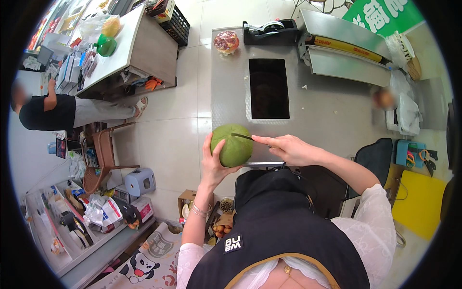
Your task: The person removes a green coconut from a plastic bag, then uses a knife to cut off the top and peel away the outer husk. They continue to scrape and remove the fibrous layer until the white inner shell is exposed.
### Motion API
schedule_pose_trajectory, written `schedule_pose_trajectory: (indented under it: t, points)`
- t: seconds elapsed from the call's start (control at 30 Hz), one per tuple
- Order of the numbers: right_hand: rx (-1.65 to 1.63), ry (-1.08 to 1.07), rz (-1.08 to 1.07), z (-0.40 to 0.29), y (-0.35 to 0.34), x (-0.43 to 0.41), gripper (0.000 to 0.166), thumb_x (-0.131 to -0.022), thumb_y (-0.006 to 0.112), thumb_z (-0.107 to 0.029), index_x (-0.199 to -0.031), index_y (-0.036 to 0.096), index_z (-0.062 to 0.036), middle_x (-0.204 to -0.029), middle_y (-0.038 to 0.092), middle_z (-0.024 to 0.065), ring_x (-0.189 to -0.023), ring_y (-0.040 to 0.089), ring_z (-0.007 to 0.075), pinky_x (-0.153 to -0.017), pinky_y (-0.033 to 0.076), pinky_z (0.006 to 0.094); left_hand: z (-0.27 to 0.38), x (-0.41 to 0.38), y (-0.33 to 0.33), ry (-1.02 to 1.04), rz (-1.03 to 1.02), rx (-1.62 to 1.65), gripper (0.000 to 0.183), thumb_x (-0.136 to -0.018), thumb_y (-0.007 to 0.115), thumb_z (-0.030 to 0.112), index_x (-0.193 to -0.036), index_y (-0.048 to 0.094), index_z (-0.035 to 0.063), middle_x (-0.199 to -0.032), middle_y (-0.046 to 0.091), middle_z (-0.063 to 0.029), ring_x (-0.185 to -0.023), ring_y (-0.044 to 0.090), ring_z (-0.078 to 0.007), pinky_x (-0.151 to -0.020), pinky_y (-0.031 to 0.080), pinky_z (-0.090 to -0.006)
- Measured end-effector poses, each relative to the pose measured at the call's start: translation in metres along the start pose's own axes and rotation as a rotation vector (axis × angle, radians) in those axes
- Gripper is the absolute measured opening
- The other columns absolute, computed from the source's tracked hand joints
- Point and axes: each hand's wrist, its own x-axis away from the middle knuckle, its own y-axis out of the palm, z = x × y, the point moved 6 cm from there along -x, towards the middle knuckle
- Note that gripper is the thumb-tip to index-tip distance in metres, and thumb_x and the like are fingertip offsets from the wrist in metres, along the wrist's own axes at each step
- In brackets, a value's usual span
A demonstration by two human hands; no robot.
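Observation:
A large green pomelo is held at the left front corner of the steel worktable. The fingers and thumb of my left hand wrap its left and lower sides. My right hand grips a knife, index finger stretched along the back of the dark, narrow blade. The blade's tip meets the pomelo's rind near the middle of its top; how deep it goes, I cannot tell. Most of the handle is hidden inside my right hand.
Across the table are a dark rectangular opening, a film-wrapped fruit, a black tape dispenser and a cling-film dispenser. Scissors stand in a blue holder at right. Another person stands by the left counter.

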Motion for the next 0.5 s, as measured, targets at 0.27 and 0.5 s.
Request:
schedule_pose_trajectory:
  t: [0.27, 0.5]
  points:
    - [-0.255, -0.087, 0.208, 0.035, 0.019, -0.019, 0.061, -0.100, 0.048, -0.007, -0.158, 0.033, -0.0205, -0.092, 0.063, 0.0100, -0.072, 0.048, 0.0132, -0.076, 0.046, 0.0295, -0.046, -0.027, -0.008, -0.583, 0.095, 0.603, 0.103, -0.059, 0.096, 0.017, -0.144, 0.039, 0.0089, -0.139, 0.050, -0.0178, -0.119, 0.059, -0.0303, -0.097, 0.053, -0.0390]
    - [-0.459, 0.014, 0.256, 0.037, 0.092, -0.018, 0.059, -0.100, 0.049, -0.005, -0.156, 0.035, -0.0154, -0.122, 0.052, 0.0112, -0.109, 0.049, 0.0176, -0.103, 0.039, 0.0296, -0.098, -0.023, -0.002, -1.189, 0.178, 1.093, 0.090, -0.083, 0.080, 0.046, -0.150, 0.027, 0.0154, -0.140, 0.047, -0.0180, -0.123, 0.055, -0.0368, -0.085, 0.056, -0.0627]
